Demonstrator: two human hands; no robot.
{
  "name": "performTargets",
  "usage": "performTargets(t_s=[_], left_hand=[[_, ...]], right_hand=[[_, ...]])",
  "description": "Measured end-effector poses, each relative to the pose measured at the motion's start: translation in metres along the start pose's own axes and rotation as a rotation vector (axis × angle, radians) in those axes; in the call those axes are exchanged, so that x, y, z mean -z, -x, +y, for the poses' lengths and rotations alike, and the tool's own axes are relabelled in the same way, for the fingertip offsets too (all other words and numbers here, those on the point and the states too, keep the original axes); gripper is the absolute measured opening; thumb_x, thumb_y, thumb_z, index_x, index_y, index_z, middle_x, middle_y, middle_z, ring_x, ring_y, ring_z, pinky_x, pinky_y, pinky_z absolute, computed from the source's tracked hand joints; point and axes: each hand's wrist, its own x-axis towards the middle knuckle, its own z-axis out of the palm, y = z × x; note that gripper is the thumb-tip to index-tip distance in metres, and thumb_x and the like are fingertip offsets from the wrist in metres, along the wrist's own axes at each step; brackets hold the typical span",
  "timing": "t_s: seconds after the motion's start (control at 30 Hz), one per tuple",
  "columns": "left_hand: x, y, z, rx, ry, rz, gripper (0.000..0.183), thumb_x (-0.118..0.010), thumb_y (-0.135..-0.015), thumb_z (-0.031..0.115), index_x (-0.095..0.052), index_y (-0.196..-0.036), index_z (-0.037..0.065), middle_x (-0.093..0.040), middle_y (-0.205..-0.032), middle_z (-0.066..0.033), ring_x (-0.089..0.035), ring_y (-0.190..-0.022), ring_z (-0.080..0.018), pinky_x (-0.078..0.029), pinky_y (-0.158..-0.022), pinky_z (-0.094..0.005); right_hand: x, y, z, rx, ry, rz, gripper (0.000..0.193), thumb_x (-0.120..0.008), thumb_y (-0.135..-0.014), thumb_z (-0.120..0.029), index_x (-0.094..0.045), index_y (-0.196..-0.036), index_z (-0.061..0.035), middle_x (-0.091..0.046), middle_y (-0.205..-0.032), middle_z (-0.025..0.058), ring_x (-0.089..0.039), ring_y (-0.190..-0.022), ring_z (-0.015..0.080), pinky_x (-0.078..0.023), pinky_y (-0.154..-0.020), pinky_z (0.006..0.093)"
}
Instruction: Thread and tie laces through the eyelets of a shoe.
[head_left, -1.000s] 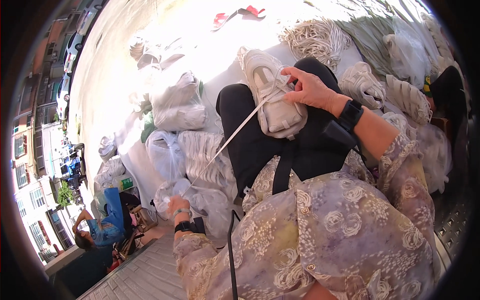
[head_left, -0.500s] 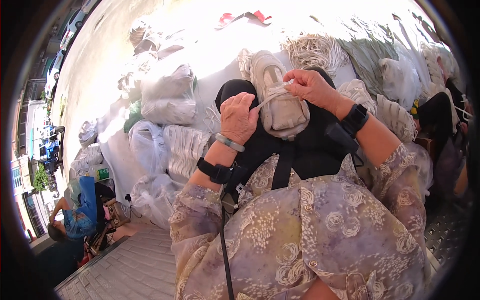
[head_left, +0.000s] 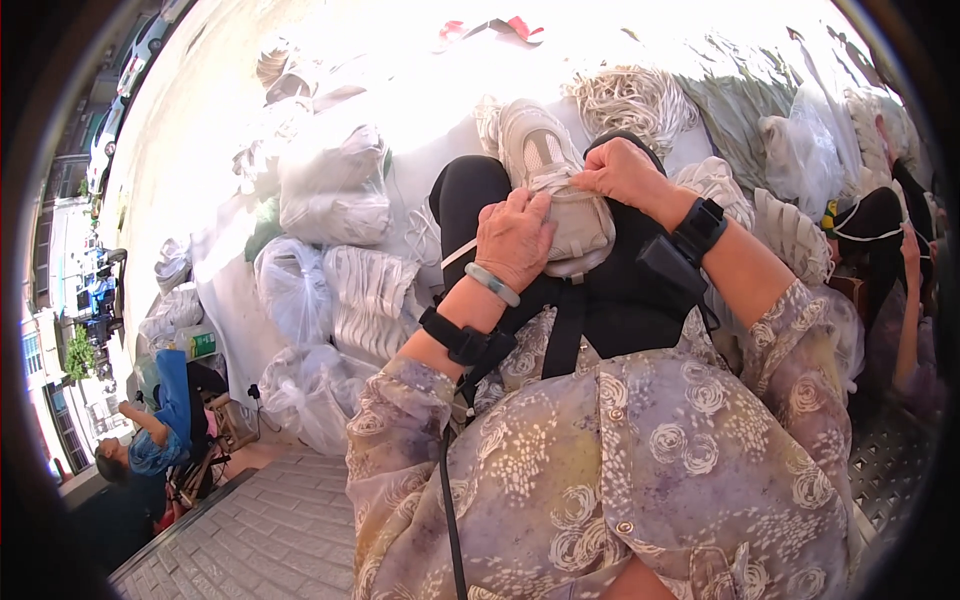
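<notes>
Left hand (head_left: 512, 240): fingers curled over shoe (head_left: 582, 230), hold hidden, cannot tell. Right hand (head_left: 622, 178): fingertips pinched on lace (head_left: 552, 184). Shoe between knees (head_left: 468, 188); uneven pull could twist it. Beyond: cord heap (head_left: 632, 103).

The view is the left one of two fisheye cameras worn on the person's head, aimed steeply down the front of the body. The shirt (head_left: 690, 400) is nearest, spreading from four to seven o'clock. The shoe (head_left: 572, 212) sits a little farther off, near the middle toward one o'clock, seen from above. The wide lens also reaches far out: parked cars (head_left: 108, 145) at ten o'clock and a seated person (head_left: 150, 432) at eight appear tipped sideways. A dark round rim frames everything.
</notes>
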Motion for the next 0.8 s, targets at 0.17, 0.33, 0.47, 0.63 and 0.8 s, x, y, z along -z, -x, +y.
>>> performTargets(t_s=[0.17, 0.33, 0.47, 0.63, 0.8], left_hand=[[0.003, -0.001, 0.000, 0.001, 0.005, -0.006, 0.034, -0.062, -0.077, 0.019, -0.057, -0.108, 0.007, -0.058, -0.100, -0.0100, -0.057, -0.092, -0.0296, -0.043, -0.081, -0.0390], [0.010, -0.003, 0.006, 0.067, -0.076, -0.045, 0.029, -0.061, -0.078, 0.021, -0.058, -0.104, 0.007, -0.061, -0.088, -0.0108, -0.060, -0.082, -0.0314, -0.045, -0.074, -0.0393], [0.007, -0.010, 0.001, 0.102, -0.036, 0.016, 0.023, -0.059, -0.080, 0.021, -0.059, -0.097, 0.006, -0.062, -0.085, -0.0128, -0.060, -0.078, -0.0332, -0.047, -0.070, -0.0401], [0.004, -0.018, -0.007, 0.278, 0.150, 0.004, 0.015, -0.057, -0.081, 0.020, -0.060, -0.083, 0.005, -0.061, -0.073, -0.0148, -0.060, -0.072, -0.0330, -0.047, -0.065, -0.0394], [0.006, -0.013, -0.006, 0.264, 0.167, 0.046, 0.014, -0.058, -0.079, 0.019, -0.061, -0.078, 0.005, -0.060, -0.066, -0.0143, -0.060, -0.064, -0.0317, -0.046, -0.060, -0.0370]], right_hand=[[-0.009, 0.001, 0.022, -0.052, -0.322, -0.049, 0.022, -0.068, -0.072, -0.025, -0.066, -0.069, -0.0031, -0.056, -0.056, 0.0045, -0.054, -0.055, 0.0138, -0.044, -0.056, 0.0311], [-0.008, 0.009, 0.009, -0.007, -0.392, -0.072, 0.018, -0.065, -0.079, -0.012, -0.060, -0.064, -0.0043, -0.048, -0.060, -0.0072, -0.040, -0.058, 0.0019, -0.034, -0.051, 0.0218], [-0.014, 0.006, 0.010, -0.001, -0.379, -0.035, 0.019, -0.063, -0.080, -0.013, -0.059, -0.065, -0.0038, -0.047, -0.060, -0.0062, -0.039, -0.059, 0.0032, -0.034, -0.052, 0.0227], [-0.017, 0.001, 0.001, -0.043, -0.179, 0.143, 0.030, -0.058, -0.073, -0.030, -0.064, -0.070, -0.0009, -0.057, -0.061, 0.0160, -0.058, -0.061, 0.0265, -0.045, -0.063, 0.0371], [-0.020, 0.005, -0.010, -0.123, -0.032, 0.156, 0.032, -0.060, -0.069, -0.032, -0.064, -0.066, -0.0006, -0.060, -0.064, 0.0185, -0.060, -0.065, 0.0322, -0.047, -0.065, 0.0394]])
